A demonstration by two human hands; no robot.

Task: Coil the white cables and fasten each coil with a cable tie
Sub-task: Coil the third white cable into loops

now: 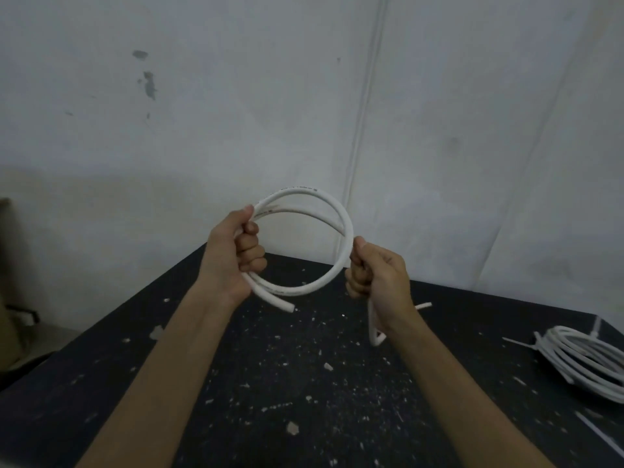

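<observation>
I hold a white cable (332,211) bent into a round loop above the black table (270,383). My left hand (236,255) grips the loop's left side, where two turns overlap; a free end (283,305) sticks out below it. My right hand (378,275) is closed around the loop's right side, and the cable's tail (373,329) hangs down under that fist. A second white cable coil (584,359) lies on the table at the right edge, with a white cable tie (596,327) around it.
The table top is dark and speckled with white chips and debris. A loose cable tie (597,437) lies near the right front edge. A white wall with a corner seam stands close behind. Something brownish (10,282) sits at the far left.
</observation>
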